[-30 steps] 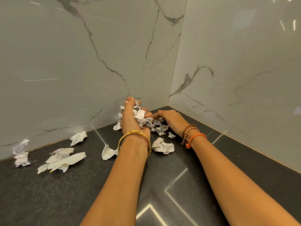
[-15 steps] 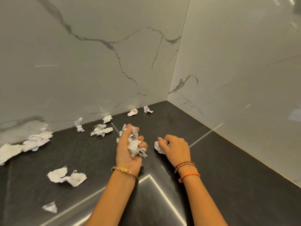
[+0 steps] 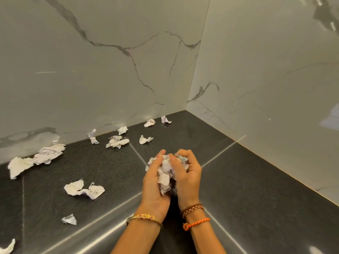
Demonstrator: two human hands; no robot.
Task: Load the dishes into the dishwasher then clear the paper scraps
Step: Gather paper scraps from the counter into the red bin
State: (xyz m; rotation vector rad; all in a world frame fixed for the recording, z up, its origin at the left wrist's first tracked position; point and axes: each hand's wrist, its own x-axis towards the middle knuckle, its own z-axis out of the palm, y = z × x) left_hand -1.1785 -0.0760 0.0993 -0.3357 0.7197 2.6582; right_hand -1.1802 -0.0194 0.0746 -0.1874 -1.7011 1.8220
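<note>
I see the marble walls filling the upper half of the frame, meeting in a corner right of centre, with the dark speckled desk below. No dishes or dishwasher show, so I cannot tell how that part stands; I judge I am well into the paper-clearing part.

At lower centre my left hand and right hand are cupped together, each grip curled round one shared wad of paper scraps, pressing it between the palms just above the desk.

Much is left to collect. The biggest loose pile lies at the left edge against the wall. A torn pair sits at left centre, well apart from my hands. A cluster of crumpled pieces lies along the wall foot at mid frame, with two small scraps near the corner. A small bit rests lower left, another in the bottom left corner.
</note>
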